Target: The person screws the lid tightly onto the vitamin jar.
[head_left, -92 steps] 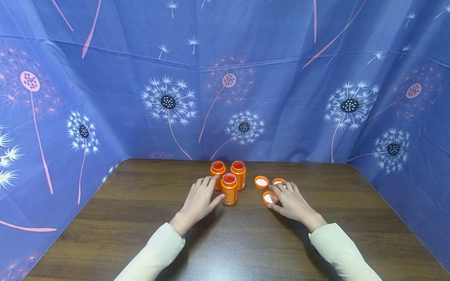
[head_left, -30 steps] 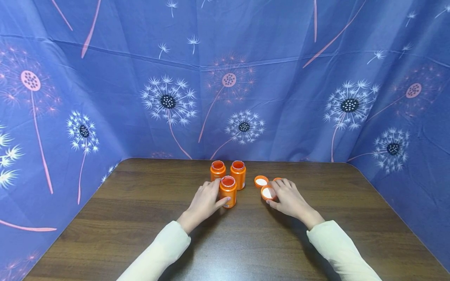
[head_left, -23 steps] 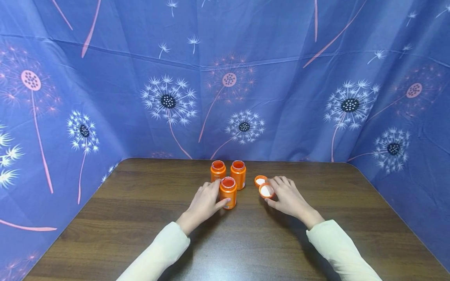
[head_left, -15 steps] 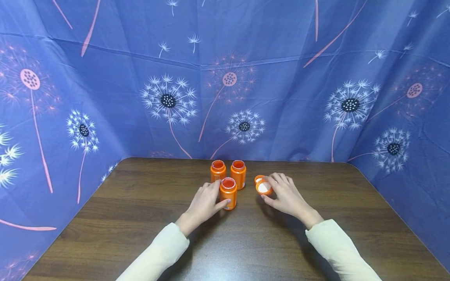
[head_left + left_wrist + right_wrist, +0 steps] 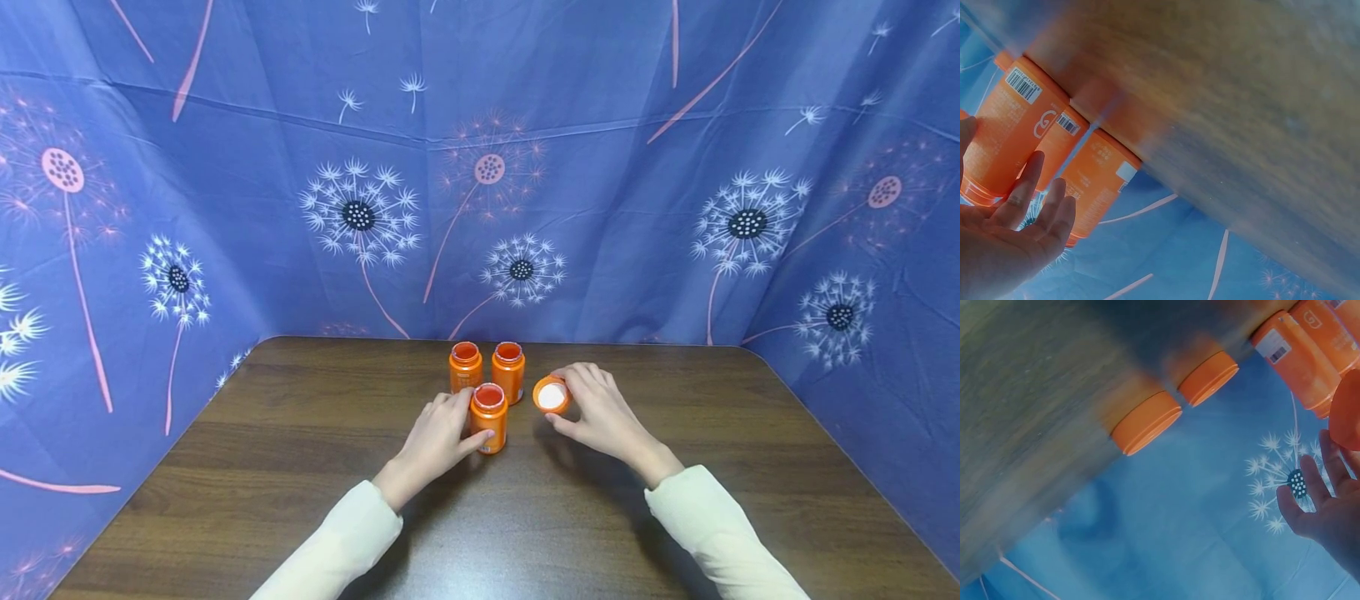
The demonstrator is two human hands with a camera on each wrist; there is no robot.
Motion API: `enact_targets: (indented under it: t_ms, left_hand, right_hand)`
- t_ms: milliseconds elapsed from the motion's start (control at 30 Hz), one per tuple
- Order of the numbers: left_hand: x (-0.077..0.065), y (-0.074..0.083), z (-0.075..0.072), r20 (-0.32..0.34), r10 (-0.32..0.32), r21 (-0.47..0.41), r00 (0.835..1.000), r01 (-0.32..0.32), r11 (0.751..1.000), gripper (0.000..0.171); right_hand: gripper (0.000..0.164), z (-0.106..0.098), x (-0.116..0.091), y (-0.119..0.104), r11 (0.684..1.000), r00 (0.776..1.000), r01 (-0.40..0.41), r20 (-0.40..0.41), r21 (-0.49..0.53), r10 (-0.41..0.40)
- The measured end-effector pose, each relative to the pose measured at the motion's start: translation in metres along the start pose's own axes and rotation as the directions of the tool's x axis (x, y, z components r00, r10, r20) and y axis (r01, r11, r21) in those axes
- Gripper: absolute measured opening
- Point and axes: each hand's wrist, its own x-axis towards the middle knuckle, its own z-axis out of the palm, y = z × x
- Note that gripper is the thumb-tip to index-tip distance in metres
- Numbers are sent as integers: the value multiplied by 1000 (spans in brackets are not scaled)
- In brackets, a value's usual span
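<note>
My left hand [image 5: 442, 437] holds the nearest of three uncapped orange bottles, the front bottle [image 5: 489, 421], between thumb and fingers. It stands upright on the table, its mouth facing up. Behind it are the back left bottle [image 5: 465, 367] and the back right bottle [image 5: 510, 375], also upright. My right hand [image 5: 603, 417] pinches an orange cap [image 5: 552, 395] by its rim, just right of the bottles, its white lining facing me. That raised cap [image 5: 1346, 415] is cut by the edge of the right wrist view. There, two more caps, one cap [image 5: 1146, 422] and another cap [image 5: 1208, 378], lie on the table.
A brown wooden table [image 5: 480, 525] carries everything. A blue cloth with dandelion prints [image 5: 600, 208] hangs behind it and along both sides. In the head view my right hand hides the two caps lying on the table.
My right hand has lifted the nearest cap and carried it left, toward the bottles. My left hand has closed round the front bottle, which sits slightly nearer to me.
</note>
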Motion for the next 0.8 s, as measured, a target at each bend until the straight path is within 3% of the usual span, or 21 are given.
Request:
enact_targets:
  t_ms: [800]
  left_hand:
    - [-2,4,-1,13,23,-40,1000,-23,999,59]
  right_hand:
    - [59,-1,11,-16,989,998,67,-28,129,-64]
